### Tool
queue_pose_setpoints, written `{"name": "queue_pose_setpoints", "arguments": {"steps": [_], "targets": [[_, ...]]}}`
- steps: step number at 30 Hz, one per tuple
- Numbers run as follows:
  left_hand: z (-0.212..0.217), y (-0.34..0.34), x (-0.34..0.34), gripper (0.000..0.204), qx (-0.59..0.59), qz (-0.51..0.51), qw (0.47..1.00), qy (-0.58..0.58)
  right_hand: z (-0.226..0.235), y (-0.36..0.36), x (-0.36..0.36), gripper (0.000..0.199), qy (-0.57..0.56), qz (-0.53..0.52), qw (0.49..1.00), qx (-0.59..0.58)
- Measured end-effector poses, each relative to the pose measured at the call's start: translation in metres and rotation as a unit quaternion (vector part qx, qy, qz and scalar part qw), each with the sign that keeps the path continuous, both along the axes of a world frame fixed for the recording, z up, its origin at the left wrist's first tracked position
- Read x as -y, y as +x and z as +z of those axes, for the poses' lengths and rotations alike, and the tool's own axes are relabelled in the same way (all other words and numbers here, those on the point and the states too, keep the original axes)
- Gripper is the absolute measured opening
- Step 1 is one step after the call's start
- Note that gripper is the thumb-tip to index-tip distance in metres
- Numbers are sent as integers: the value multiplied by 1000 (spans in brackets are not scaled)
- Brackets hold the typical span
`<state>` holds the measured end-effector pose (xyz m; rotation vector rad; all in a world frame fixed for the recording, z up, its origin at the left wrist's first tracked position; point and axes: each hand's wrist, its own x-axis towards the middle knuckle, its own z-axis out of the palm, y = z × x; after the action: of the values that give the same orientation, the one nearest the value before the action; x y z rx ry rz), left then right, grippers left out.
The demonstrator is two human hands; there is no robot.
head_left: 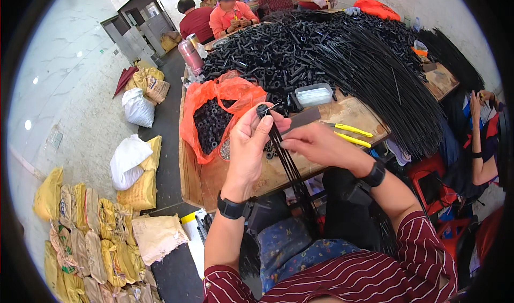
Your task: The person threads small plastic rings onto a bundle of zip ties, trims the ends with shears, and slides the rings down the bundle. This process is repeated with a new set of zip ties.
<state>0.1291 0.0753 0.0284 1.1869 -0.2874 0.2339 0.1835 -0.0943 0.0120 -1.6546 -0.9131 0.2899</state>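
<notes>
Over the near edge of the table, my left hand is closed round the top of a bundle of thin black rods, which looks like umbrella ribs. A round black hub shows above its thumb, with a thin metal wire sticking out. The fingers of my right hand are closed at the rods just below the hub. Whether they grip one rod or several I cannot make out. The rods hang down toward my lap. Beyond my right hand lie yellow-handled pliers.
An orange plastic bag of small black rings sits at the table's left. Behind are a clear plastic box, a heap of black parts and long black rods. Sacks stand left. Several people sit at the far side.
</notes>
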Motion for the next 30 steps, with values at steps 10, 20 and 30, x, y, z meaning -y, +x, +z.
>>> {"name": "queue_pose_setpoints", "arguments": {"steps": [10,20,30], "targets": [[6,-4,28,25,25,121,987,100,54,12,2,18,45,-134,882,450],[13,-4,30,32,-1,2,1000,13,78,33,23,31,-28,119,982,-146],[3,14,30,35,-21,9,1000,-22,-85,45,113,53,-353,-177,840,372]]}}
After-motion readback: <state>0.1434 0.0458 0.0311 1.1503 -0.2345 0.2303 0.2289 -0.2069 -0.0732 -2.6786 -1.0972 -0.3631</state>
